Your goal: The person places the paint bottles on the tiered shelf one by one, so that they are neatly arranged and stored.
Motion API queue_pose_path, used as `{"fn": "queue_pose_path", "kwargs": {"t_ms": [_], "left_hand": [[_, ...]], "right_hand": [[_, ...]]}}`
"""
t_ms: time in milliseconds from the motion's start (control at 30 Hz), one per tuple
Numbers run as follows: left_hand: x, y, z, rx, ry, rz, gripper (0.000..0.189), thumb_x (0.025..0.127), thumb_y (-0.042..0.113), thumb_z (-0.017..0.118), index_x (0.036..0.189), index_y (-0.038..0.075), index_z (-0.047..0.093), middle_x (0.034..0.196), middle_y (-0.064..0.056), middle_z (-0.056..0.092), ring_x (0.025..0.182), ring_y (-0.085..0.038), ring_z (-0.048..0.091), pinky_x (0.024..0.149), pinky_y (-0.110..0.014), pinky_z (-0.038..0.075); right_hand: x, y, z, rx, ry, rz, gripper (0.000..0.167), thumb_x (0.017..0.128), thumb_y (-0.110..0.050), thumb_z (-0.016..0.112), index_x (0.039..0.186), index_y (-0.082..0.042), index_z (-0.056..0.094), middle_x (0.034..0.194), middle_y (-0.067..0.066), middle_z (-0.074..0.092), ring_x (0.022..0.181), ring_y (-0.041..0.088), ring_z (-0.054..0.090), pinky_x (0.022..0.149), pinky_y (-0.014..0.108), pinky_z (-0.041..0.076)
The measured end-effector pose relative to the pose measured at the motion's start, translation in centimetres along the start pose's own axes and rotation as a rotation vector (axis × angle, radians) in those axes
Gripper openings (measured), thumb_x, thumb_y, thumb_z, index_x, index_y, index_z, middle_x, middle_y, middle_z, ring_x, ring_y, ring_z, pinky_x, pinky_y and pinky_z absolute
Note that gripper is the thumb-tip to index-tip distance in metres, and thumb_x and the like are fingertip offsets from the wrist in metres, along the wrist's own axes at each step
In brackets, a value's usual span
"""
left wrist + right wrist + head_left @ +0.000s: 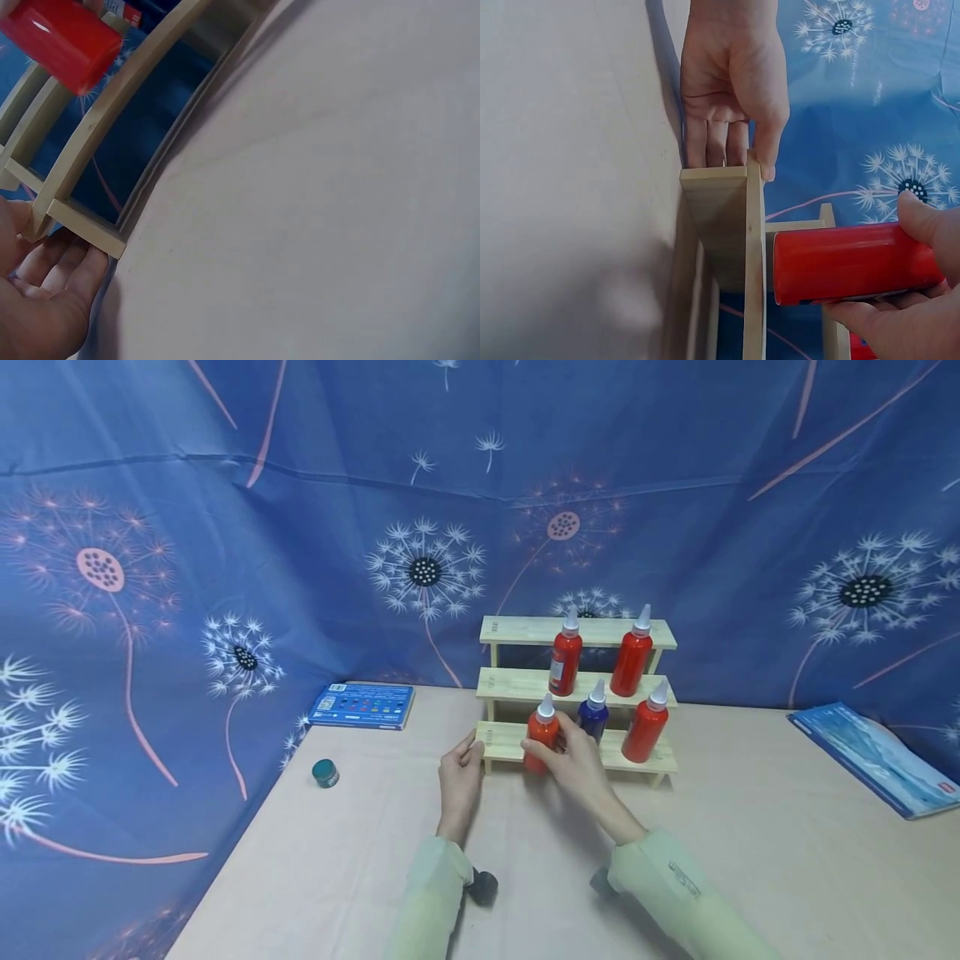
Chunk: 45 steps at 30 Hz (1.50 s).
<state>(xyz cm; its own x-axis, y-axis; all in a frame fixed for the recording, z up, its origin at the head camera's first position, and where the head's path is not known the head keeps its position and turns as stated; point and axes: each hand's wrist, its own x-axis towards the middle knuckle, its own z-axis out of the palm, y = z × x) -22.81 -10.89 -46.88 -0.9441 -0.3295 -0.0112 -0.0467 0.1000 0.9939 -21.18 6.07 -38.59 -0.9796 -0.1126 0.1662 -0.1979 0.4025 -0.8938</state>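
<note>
In the head view, my right hand [577, 760] grips a red paint bottle [540, 739] with a pointed white nozzle, thumb on one side and fingers on the other. The right wrist view shows the base of this red bottle [840, 262] just off the lowest board of a wooden three-tier stand [754, 255]. My left hand [460, 777] holds that board's left end, its thumb over the top and its fingers around the end leg. A dark blue bottle [592, 720] and another red bottle [646, 727] stand on the lowest tier, right of the held one.
Two more red bottles [566, 662] stand on the middle tier. A small teal jar [325, 773] and a blue box [363, 705] lie to the left. A blue-white book [877, 756] is at the right. Dandelion-patterned blue cloth [315, 527] hangs behind the stand.
</note>
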Motion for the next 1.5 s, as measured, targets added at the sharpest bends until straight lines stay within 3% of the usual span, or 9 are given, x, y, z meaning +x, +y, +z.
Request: {"fn": "queue_pose_path", "kwargs": {"t_ms": [233,533,767,1167,1367,1500], "left_hand": [[0.1,0.1,-0.1,-0.015,-0.024,-0.052,0.036,0.099,0.020,0.056,0.134,0.012,0.059,0.119,-0.010,0.068,0.122,-0.026,0.059,0.101,-0.039,0.051],[0.1,0.2,-0.2,-0.018,-0.018,-0.041,0.035,0.098,0.020,0.058,0.132,0.011,0.060,0.120,-0.008,0.068,0.129,-0.025,0.052,0.112,-0.045,0.041],[0.0,0.1,-0.1,-0.038,-0.026,-0.048,0.035,0.099,0.020,0.058,0.133,0.011,0.060,0.121,-0.010,0.067,0.121,-0.024,0.059,0.101,-0.038,0.052],[0.2,0.4,-0.2,-0.044,-0.030,-0.050,0.037,0.098,0.021,0.059,0.134,0.011,0.059,0.125,-0.008,0.065,0.124,-0.022,0.056,0.107,-0.039,0.047],[0.1,0.3,-0.2,-0.045,-0.025,-0.045,0.036,0.098,0.020,0.059,0.133,0.012,0.059,0.124,-0.008,0.065,0.119,-0.022,0.061,0.102,-0.036,0.051],[0.0,0.3,-0.2,-0.072,-0.035,-0.064,0.037,0.099,0.019,0.058,0.134,0.011,0.058,0.124,-0.012,0.065,0.114,-0.024,0.064,0.092,-0.032,0.057]], "right_hand": [[1.5,-0.1,0.8,0.000,0.012,0.003,0.049,0.089,-0.018,0.073,0.132,-0.005,0.054,0.125,0.017,0.064,0.118,0.030,0.061,0.104,0.046,0.050],[2.8,0.2,1.4,-0.006,0.028,0.020,0.053,0.089,-0.018,0.073,0.135,-0.003,0.051,0.127,0.019,0.063,0.118,0.031,0.060,0.105,0.046,0.049],[3.1,0.2,1.5,-0.020,0.016,0.043,0.054,0.089,-0.020,0.073,0.135,-0.003,0.051,0.129,0.019,0.062,0.120,0.032,0.059,0.106,0.048,0.048],[3.6,0.1,1.7,-0.037,0.012,0.031,0.053,0.089,-0.024,0.074,0.133,-0.003,0.052,0.127,0.018,0.063,0.120,0.031,0.060,0.105,0.047,0.049],[3.4,0.2,1.8,-0.057,0.013,0.024,0.051,0.089,-0.026,0.073,0.130,-0.004,0.052,0.125,0.018,0.064,0.117,0.031,0.061,0.104,0.049,0.049],[3.1,0.0,1.6,-0.066,0.014,0.032,0.058,0.089,-0.029,0.073,0.135,-0.004,0.048,0.128,0.019,0.062,0.119,0.032,0.060,0.105,0.049,0.049]]}}
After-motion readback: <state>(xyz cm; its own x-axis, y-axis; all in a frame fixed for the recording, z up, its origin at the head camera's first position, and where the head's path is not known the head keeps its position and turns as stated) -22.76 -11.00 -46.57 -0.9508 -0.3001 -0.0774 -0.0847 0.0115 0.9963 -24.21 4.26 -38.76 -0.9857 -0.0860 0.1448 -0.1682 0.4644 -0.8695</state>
